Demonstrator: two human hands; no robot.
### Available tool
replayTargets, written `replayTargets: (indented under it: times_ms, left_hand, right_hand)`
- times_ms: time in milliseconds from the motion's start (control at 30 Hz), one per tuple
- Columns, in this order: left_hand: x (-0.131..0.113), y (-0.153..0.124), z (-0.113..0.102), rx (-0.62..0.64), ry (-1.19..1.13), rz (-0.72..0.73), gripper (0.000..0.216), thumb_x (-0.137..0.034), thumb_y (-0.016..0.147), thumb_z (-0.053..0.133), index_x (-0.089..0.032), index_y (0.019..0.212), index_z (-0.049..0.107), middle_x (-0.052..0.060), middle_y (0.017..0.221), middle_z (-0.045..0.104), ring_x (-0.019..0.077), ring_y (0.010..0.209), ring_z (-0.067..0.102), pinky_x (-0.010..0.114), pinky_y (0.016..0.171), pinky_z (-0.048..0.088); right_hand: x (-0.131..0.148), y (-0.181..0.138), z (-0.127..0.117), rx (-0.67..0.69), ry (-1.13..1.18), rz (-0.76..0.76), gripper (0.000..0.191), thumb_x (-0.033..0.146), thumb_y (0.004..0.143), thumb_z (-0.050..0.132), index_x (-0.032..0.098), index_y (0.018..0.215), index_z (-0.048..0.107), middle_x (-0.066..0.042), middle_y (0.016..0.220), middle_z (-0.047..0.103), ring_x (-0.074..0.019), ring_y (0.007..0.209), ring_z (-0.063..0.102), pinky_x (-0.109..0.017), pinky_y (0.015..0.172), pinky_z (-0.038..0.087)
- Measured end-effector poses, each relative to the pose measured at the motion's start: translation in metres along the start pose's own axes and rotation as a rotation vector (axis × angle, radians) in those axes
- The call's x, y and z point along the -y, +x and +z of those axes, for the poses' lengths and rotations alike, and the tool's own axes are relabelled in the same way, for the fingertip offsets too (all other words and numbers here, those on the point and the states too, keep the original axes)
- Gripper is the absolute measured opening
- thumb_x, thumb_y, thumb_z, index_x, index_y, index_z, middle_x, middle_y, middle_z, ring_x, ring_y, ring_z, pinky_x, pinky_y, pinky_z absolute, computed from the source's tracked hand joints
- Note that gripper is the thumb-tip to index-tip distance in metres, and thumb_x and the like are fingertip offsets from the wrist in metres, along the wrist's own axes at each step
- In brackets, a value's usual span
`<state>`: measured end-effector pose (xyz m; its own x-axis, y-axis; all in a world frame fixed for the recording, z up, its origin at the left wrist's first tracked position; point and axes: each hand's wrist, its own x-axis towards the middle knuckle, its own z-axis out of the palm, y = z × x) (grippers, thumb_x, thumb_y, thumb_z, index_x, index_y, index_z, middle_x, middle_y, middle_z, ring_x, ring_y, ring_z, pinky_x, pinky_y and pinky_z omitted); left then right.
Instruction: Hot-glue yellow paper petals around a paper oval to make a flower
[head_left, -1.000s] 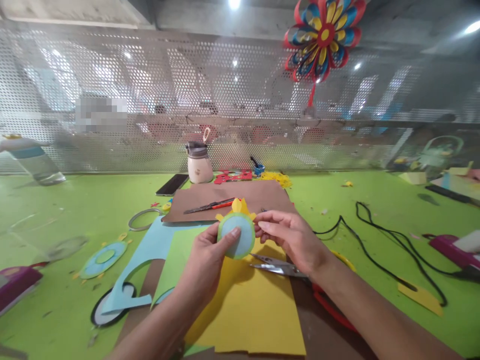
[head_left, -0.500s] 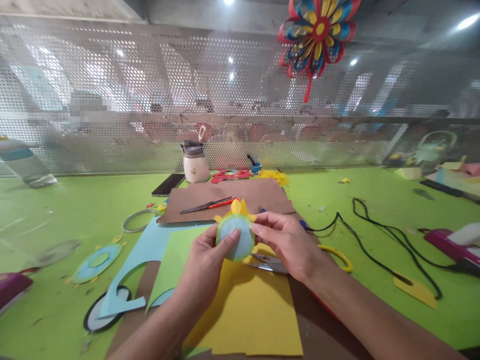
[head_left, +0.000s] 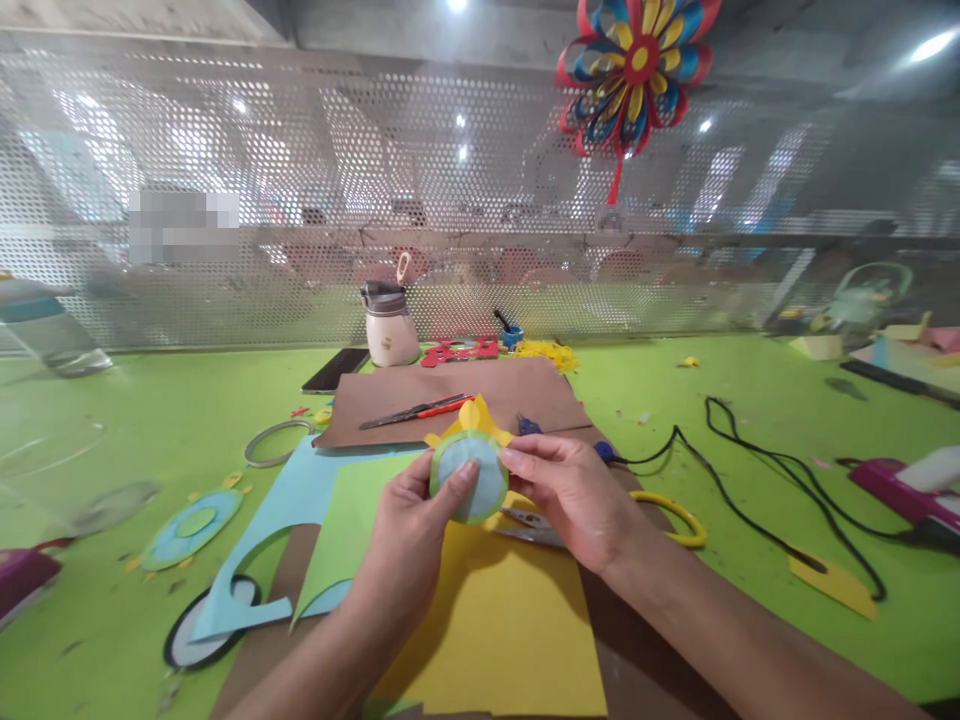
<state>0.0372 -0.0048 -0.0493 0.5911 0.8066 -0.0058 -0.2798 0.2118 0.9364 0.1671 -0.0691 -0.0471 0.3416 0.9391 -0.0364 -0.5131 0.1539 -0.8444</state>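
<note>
My left hand (head_left: 401, 525) holds a small paper disc (head_left: 484, 490), light blue with a green rim, its thumb pressed flat on the front. Yellow paper points (head_left: 471, 413) stick out along the disc's upper edge. At the right edge my right hand (head_left: 581, 495) is closed in a pinch on the disc by a yellow point; its fingertips partly hide the spot. Under the hands lie scissors (head_left: 679, 512) with a yellow handle, partly covered by the right hand, and a yellow paper sheet (head_left: 517, 630).
Blue paper (head_left: 289, 490) with a round cutout and green paper (head_left: 352, 500) lie left, near another decorated paper disc (head_left: 193, 528). Behind are brown card (head_left: 450, 380) with a craft knife (head_left: 412, 411), a phone (head_left: 335, 371) and a bottle (head_left: 391, 335). A black cord (head_left: 757, 480) runs right.
The disc and both hands have shifted very slightly, and the yellow points sit at a slightly different angle. Both hands keep the same hold.
</note>
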Motion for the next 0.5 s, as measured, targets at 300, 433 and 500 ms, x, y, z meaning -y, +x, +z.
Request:
replayTargets:
  times_ms: [300,433,500]
  left_hand:
    - [-0.001,0.0,-0.002,0.001,0.034,0.008,0.019,-0.03,0.072,0.071,-0.016,0.086,0.07,0.006,0.083,0.071,0.0175,0.077,0.06,0.029,0.074,0.047]
    - [-0.001,0.0,-0.003,0.023,0.05,-0.01,0.019,-0.029,0.072,0.071,-0.017,0.086,0.071,0.005,0.083,0.071,0.0164,0.076,0.06,0.026,0.072,0.047]
    - [-0.001,0.0,-0.003,0.032,0.051,-0.014,0.019,-0.029,0.072,0.071,-0.017,0.087,0.071,0.005,0.084,0.071,0.0159,0.076,0.06,0.026,0.072,0.047]
  right_hand:
    - [0.008,0.003,-0.006,0.011,-0.082,-0.069,0.015,0.029,0.066,0.075,0.018,0.076,0.073,-0.003,0.073,0.068,-0.0152,0.074,0.06,-0.032,0.074,0.044]
    - [0.012,0.003,-0.007,0.018,-0.199,-0.121,0.015,0.032,0.072,0.071,0.017,0.072,0.071,-0.002,0.071,0.066,-0.0137,0.069,0.057,-0.031,0.071,0.043]
    - [0.011,0.002,-0.007,0.022,-0.205,-0.123,0.016,0.032,0.072,0.071,0.016,0.068,0.069,-0.001,0.066,0.064,-0.0125,0.063,0.055,-0.031,0.069,0.044]
